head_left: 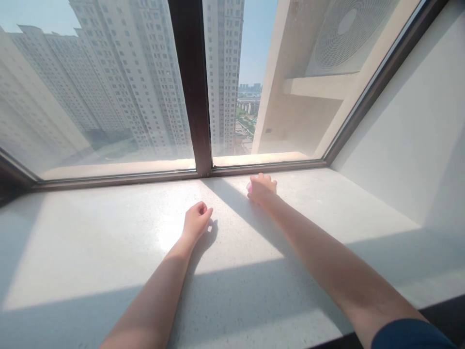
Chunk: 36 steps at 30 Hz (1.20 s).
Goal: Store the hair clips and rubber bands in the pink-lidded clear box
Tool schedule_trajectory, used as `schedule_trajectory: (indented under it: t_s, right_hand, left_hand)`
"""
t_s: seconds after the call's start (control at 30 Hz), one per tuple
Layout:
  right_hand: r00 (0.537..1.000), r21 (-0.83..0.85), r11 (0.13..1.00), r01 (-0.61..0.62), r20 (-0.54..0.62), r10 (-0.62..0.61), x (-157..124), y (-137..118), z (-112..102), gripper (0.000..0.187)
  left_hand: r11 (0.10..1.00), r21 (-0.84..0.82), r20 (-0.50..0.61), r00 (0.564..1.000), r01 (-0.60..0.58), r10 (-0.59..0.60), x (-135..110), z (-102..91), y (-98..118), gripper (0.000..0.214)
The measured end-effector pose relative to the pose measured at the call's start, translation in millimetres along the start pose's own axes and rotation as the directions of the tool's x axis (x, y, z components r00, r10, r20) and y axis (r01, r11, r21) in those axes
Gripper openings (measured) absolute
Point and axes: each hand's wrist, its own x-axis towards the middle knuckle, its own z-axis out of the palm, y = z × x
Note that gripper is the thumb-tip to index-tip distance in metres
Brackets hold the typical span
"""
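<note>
Both of my arms reach out over a wide white stone window sill (90, 242). My left hand (195, 220) hovers just above the sill's middle, its fingers curled into a loose fist with nothing showing in it. My right hand (261, 188) rests farther out, close to the dark window frame (192, 87), and its fingers are closed over a small pink thing (249, 186), of which only an edge peeks out at the hand's left side. What the pink thing is I cannot make out.
Large glass panes (109, 87) stand behind the sill, with tall apartment blocks beyond. An outdoor air-conditioner unit (345, 34) sits outside at the upper right. A white side wall (410, 145) closes the sill on the right. The sill's front edge (443, 305) runs along the bottom right.
</note>
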Motion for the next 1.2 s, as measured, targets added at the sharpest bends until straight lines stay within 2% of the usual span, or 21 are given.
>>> schedule_trajectory:
  t_s: [0.07,0.17,0.23,0.27,0.4,0.5,0.57,0.67,0.73,0.77,0.8,0.83,0.87,0.93,0.97,1.03,1.1,1.2]
  right_hand:
    - [0.998,0.053,0.998,0.046,-0.039,-0.044,-5.6,8.9,-5.0,0.034]
    - [0.979,0.190,0.971,0.148,-0.164,-0.117,-17.7,30.6,-7.3,0.038]
    - [0.923,0.348,0.890,0.295,-0.343,-0.172,-27.0,50.0,-3.1,0.041]
    - [0.905,0.406,0.852,0.330,-0.391,-0.165,-31.7,60.6,0.3,0.041]
    - [0.914,0.522,0.784,0.336,-0.380,-0.139,-48.3,100.1,14.8,0.046]
    - [0.928,0.499,0.811,0.307,-0.348,-0.137,-54.8,117.8,18.5,0.047]
    - [0.926,0.454,0.838,0.303,-0.347,-0.147,-56.5,120.9,15.7,0.056]
    - [0.901,0.385,0.879,0.282,-0.422,-0.104,-57.9,109.9,3.9,0.072]
    - [0.843,0.397,0.886,0.238,-0.538,0.015,-59.8,90.5,-6.1,0.062]
    - [0.809,0.428,0.868,0.251,-0.585,0.054,-61.4,77.1,-10.1,0.054]
    - [0.801,0.472,0.832,0.291,-0.596,0.059,-63.6,61.7,-12.7,0.045]
    - [0.824,0.542,0.778,0.318,-0.563,0.056,-66.5,44.8,-13.2,0.035]
    - [0.872,0.624,0.714,0.316,-0.488,0.040,-70.0,27.3,-11.3,0.028]
    - [0.970,0.759,0.620,0.197,-0.242,-0.011,-78.5,-6.1,-0.6,0.019]
    - [0.989,0.784,0.608,0.125,-0.148,-0.012,-83.0,-20.2,7.1,0.023]
    - [0.997,0.830,0.557,0.011,-0.052,0.057,-91.3,-40.1,23.5,0.035]
    - [0.999,0.844,0.536,0.000,-0.027,0.043,-96.2,-48.5,36.1,0.042]
    - [1.000,0.866,0.501,0.001,0.001,-0.004,-94.9,-45.4,43.5,0.045]
  left_hand:
    - [1.000,0.000,-0.001,1.000,0.000,-0.001,0.1,0.2,-0.2,0.026]
    - [1.000,0.001,-0.004,1.000,0.001,-0.001,0.1,0.1,0.3,0.026]
    - [1.000,0.003,-0.005,1.000,0.000,0.000,0.1,0.0,0.8,0.027]
    - [1.000,0.005,-0.005,1.000,0.000,0.000,0.2,0.0,0.8,0.026]
    - [1.000,0.011,-0.002,1.000,-0.004,0.004,0.5,0.6,-0.3,0.026]
    - [1.000,0.012,0.001,1.000,-0.007,0.007,0.8,1.3,-1.9,0.026]
    - [1.000,0.013,0.002,1.000,-0.007,0.007,0.8,1.5,-2.7,0.026]
    - [1.000,0.014,0.004,1.000,-0.006,0.005,0.6,1.3,-2.8,0.026]
    - [1.000,0.014,0.009,1.000,-0.005,0.005,0.3,1.0,-2.3,0.026]
    - [1.000,0.013,0.011,1.000,-0.005,0.005,0.2,0.8,-1.9,0.026]
    - [1.000,0.012,0.011,1.000,-0.005,0.005,0.0,0.6,-1.4,0.026]
    - [1.000,0.010,0.011,1.000,-0.005,0.005,-0.1,0.4,-0.9,0.027]
    - [1.000,0.008,0.009,1.000,-0.005,0.005,-0.3,0.2,-0.4,0.027]
    - [1.000,0.002,0.004,1.000,-0.009,0.009,-0.8,0.0,0.4,0.028]
    - [1.000,-0.002,0.001,1.000,-0.014,0.014,-1.1,-0.1,0.6,0.028]
    - [1.000,-0.013,0.000,1.000,-0.027,0.027,-1.7,0.4,0.7,0.029]
    - [0.999,-0.030,0.006,0.999,-0.039,0.040,-2.1,1.4,0.1,0.027]
    - [0.997,-0.066,0.018,0.999,-0.041,0.042,-2.1,3.1,-0.7,0.023]
